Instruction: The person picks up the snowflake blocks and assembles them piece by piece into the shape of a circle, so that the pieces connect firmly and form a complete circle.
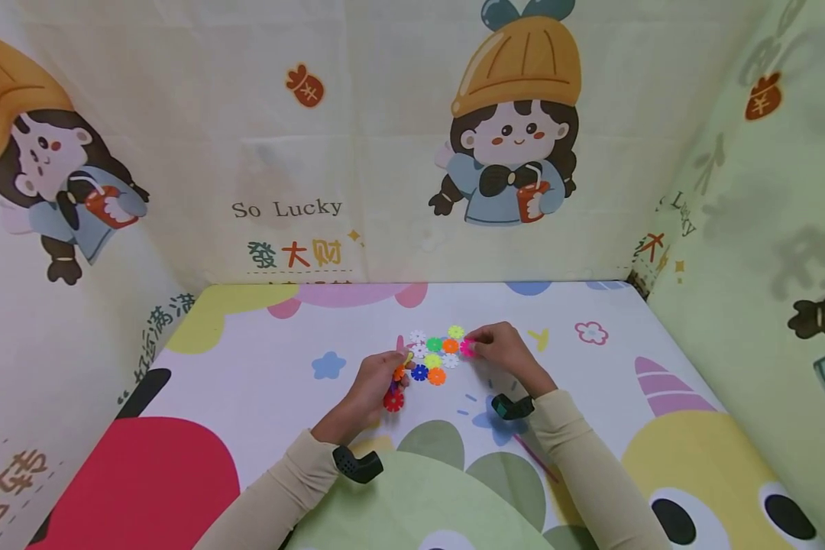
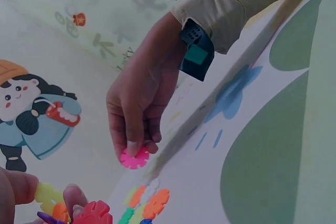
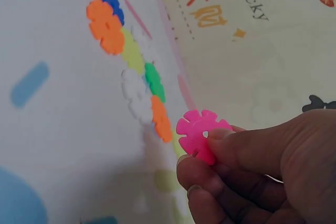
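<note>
Between thumb and fingers my right hand (image 1: 507, 351) pinches a pink plastic snowflake disc (image 3: 195, 129), held just right of the loose discs. My left hand (image 1: 371, 386) grips a small bunch of joined-looking discs: a red disc (image 1: 394, 401), an orange one (image 2: 61, 212), a yellow one (image 2: 48, 196) and a purple one, partly hidden by the fingers. Between the hands, several flat discs lie close together on the table: a green disc (image 1: 434, 345), a blue disc (image 1: 420, 372), an orange disc (image 1: 436, 376), a yellow disc (image 1: 456, 331) and white ones (image 1: 418, 349).
The table (image 1: 268, 382) wears a cloth with cartoon prints. Printed cloth walls (image 1: 385, 153) stand behind it and at both sides. A black band with a device (image 1: 359, 464) sits on the left wrist, another (image 1: 512, 407) on the right.
</note>
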Demonstrator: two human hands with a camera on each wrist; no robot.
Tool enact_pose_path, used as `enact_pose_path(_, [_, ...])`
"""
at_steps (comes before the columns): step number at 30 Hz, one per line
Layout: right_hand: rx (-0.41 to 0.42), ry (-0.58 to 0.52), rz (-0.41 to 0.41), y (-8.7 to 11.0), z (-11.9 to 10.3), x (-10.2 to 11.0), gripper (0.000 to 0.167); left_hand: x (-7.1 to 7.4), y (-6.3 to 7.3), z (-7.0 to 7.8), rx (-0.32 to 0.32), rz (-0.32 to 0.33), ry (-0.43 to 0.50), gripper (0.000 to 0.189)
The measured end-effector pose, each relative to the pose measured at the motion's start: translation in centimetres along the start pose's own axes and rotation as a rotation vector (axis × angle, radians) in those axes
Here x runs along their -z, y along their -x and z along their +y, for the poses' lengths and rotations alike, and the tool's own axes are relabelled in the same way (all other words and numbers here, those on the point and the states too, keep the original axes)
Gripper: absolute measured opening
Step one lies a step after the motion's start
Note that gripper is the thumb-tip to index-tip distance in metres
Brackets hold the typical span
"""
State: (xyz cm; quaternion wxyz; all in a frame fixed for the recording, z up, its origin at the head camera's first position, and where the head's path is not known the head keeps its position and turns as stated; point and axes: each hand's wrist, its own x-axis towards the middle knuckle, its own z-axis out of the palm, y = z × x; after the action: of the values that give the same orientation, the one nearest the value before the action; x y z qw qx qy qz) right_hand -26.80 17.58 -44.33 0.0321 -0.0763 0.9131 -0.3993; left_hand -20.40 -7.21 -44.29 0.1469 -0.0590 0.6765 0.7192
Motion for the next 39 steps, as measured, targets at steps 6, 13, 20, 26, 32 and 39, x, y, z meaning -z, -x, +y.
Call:
enact_pose_path(6, [0.061,-0.088,-0.031,0.4,-1.2,-0.2,0.02,0.0,-0.1,-0.2,-0.043,-0.014,0.008,0.044])
enact_pose_path(13, [0.122,-0.171,-0.067,0.7,-2.6,-0.6,0.025,0.1,-0.1,-0.3,-0.08,-0.044,0.028,0.043])
enact_pose_path(20, [0.111,-0.26,-0.096,1.1,-4.3,-1.2,0.021,0.2,0.1,-0.2,-0.075,-0.04,-0.005,0.044])
enact_pose_path(26, [0.097,-0.287,-0.128,1.5,-5.2,-1.5,0.014,0.2,0.0,-0.1,-0.08,-0.043,0.009,0.041])
enact_pose_path(32, [0.12,-0.29,-0.166,1.7,-5.6,-1.7,0.015,-0.1,0.1,0.2,-0.087,-0.058,0.01,0.04])
enact_pose_path(39, [0.081,-0.311,-0.161,2.0,-5.6,-1.7,0.014,-0.2,0.2,-0.1,-0.078,-0.087,-0.027,0.039])
